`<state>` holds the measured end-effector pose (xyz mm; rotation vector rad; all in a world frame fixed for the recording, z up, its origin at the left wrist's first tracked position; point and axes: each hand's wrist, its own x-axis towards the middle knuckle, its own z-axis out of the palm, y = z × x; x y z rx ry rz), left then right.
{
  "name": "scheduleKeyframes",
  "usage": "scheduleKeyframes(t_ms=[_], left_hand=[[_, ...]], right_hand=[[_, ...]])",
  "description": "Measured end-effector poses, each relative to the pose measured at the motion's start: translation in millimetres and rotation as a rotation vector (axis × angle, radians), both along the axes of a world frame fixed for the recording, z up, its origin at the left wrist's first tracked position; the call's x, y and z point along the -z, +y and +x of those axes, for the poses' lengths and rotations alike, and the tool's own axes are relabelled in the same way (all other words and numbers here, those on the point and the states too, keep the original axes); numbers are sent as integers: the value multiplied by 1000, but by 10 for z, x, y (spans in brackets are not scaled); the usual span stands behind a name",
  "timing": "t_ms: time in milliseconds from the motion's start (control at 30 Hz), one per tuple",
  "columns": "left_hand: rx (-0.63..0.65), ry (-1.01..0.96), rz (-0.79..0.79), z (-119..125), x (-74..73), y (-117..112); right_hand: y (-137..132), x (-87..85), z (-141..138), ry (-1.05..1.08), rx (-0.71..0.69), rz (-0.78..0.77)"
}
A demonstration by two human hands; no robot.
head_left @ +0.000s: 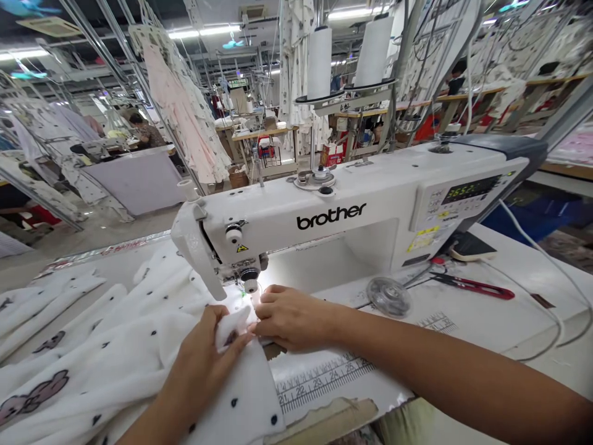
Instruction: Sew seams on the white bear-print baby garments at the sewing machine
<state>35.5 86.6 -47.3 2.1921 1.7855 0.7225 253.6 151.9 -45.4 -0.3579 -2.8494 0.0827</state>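
Observation:
A white fleecy fabric [134, 334] with dark spots and pinkish animal prints spreads over the left of the table and runs up to the needle area of a white sewing machine [278, 213]. My left hand [208, 340] pinches a folded edge of this fabric, thumb on top, just in front of the needle. Close beside it, my right hand [291, 318] bends over the fabric edge at the presser foot, fingertips together on the cloth. The machine's lamp lights that spot brightly. The needle and foot are mostly hidden behind the fingers.
Right of my hands lie a clear round disc [388, 295], red-handled thread snips [477, 285] and a dark pad [472, 246] with cables. A printed ruler [324, 383] runs along the table front. Thread cones [319, 62] stand behind the machine. Hanging garments and other people's workstations fill the background.

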Motion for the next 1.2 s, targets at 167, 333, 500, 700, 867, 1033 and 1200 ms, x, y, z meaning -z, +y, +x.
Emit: scheduleKeyframes(t_ms=[167, 333, 500, 700, 867, 1033, 1200], left_hand=[[53, 94, 70, -165, 57, 176], [426, 377, 507, -316, 17, 258], [590, 377, 469, -186, -56, 95], [532, 248, 281, -174, -26, 54], [529, 282, 273, -208, -36, 81], [599, 264, 182, -219, -72, 55], [610, 312, 120, -283, 15, 51]], right_hand=[[-32, -1, -8, 4, 44, 5], [-47, -34, 1, 20, 72, -23], [-22, -38, 9, 9, 30, -17], [5, 2, 6, 22, 22, 49], [7, -20, 5, 2, 19, 34], [16, -22, 14, 31, 4, 23], [26, -32, 38, 35, 18, 10]])
